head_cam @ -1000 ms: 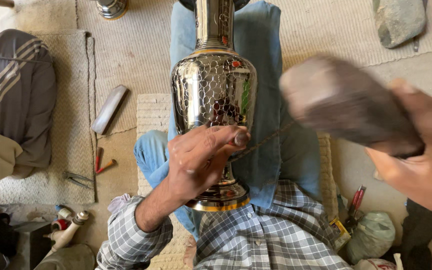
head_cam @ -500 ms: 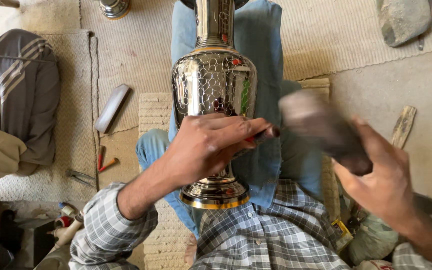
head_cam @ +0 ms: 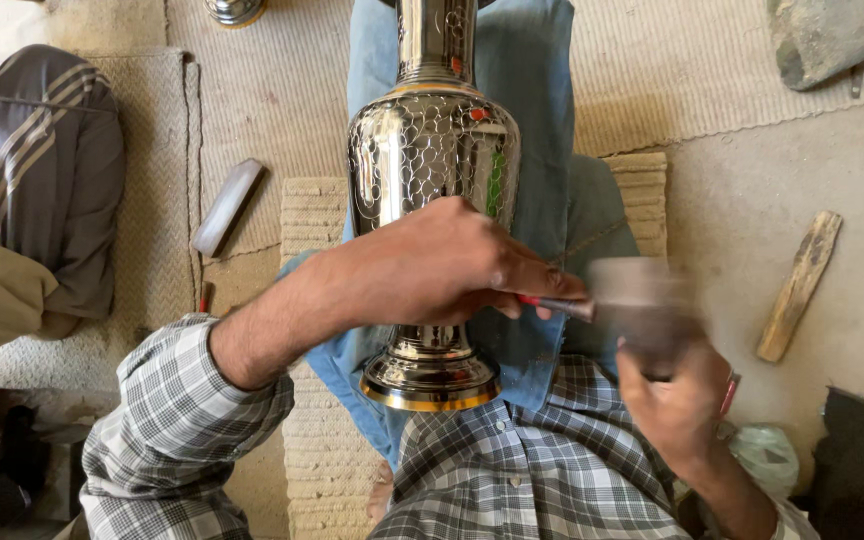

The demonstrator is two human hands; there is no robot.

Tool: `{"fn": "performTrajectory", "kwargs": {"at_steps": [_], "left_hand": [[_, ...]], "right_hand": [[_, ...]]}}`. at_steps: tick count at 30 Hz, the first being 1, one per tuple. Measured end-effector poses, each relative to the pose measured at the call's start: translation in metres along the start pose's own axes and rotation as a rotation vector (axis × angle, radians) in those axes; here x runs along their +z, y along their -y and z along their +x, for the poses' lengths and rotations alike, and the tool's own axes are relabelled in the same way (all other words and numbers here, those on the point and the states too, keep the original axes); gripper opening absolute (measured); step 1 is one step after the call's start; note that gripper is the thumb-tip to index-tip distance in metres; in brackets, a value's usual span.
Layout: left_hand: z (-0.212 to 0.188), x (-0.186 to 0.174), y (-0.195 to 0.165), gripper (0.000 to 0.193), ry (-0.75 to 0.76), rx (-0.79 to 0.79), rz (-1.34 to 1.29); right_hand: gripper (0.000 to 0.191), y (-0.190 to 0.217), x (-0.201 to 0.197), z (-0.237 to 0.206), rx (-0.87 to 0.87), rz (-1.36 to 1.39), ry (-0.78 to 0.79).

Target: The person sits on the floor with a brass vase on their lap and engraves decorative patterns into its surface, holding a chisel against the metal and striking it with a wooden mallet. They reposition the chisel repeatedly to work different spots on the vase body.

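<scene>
A tall silver vase [head_cam: 432,160] with engraved pattern and small red and green spots lies along my legs, its gold-rimmed foot [head_cam: 430,380] towards me. My left hand [head_cam: 442,265] rests across the vase's lower body and pinches a thin metal chisel [head_cam: 552,305] with a red band, its end pointing right. My right hand [head_cam: 677,405] grips a dark mallet [head_cam: 642,300], blurred with motion, whose head meets the chisel's end.
A wooden stick [head_cam: 800,285] lies on the floor at right, a grey stone [head_cam: 820,38] at top right. A flat grey bar [head_cam: 227,207] lies on the woven mat [head_cam: 272,90] at left. Folded clothes [head_cam: 37,180] sit at far left. A bag [head_cam: 767,455] lies by my right arm.
The mallet in my right hand has swung down and leftward onto the chisel's end. My left hand has shifted across the vase and to the right with the chisel.
</scene>
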State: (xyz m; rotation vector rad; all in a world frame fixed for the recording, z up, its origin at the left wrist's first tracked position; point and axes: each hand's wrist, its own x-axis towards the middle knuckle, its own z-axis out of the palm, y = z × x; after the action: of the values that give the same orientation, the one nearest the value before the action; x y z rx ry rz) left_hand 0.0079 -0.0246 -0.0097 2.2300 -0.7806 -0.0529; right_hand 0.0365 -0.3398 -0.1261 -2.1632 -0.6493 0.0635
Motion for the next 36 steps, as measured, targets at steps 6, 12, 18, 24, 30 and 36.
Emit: {"fn": "performTrajectory", "kwargs": {"at_steps": [6,12,18,24,30,36], "left_hand": [[0.010,0.002,0.004,0.047,0.134,-0.017,0.000],[0.015,0.001,0.002,0.048,0.260,-0.078,0.040],[-0.022,0.006,-0.011,0.039,-0.395,-0.037,0.009],[-0.055,0.041,-0.023,0.038,-0.794,-0.232,-0.128],[-0.059,0.048,-0.023,0.040,-0.810,-0.204,0.052],[-0.059,0.050,-0.017,0.038,-0.813,-0.157,-0.045]], "right_hand": [[0.021,-0.016,0.018,-0.014,-0.109,0.143,-0.137],[0.015,-0.026,0.025,-0.013,-0.099,0.260,-0.117],[0.019,-0.030,0.027,-0.021,-0.062,0.276,-0.126],[0.020,-0.044,0.037,-0.015,-0.068,0.237,-0.039],[0.066,-0.025,0.007,0.013,-0.087,0.087,-0.038],[0.075,0.025,-0.051,0.060,-0.431,-0.056,-0.016]]}}
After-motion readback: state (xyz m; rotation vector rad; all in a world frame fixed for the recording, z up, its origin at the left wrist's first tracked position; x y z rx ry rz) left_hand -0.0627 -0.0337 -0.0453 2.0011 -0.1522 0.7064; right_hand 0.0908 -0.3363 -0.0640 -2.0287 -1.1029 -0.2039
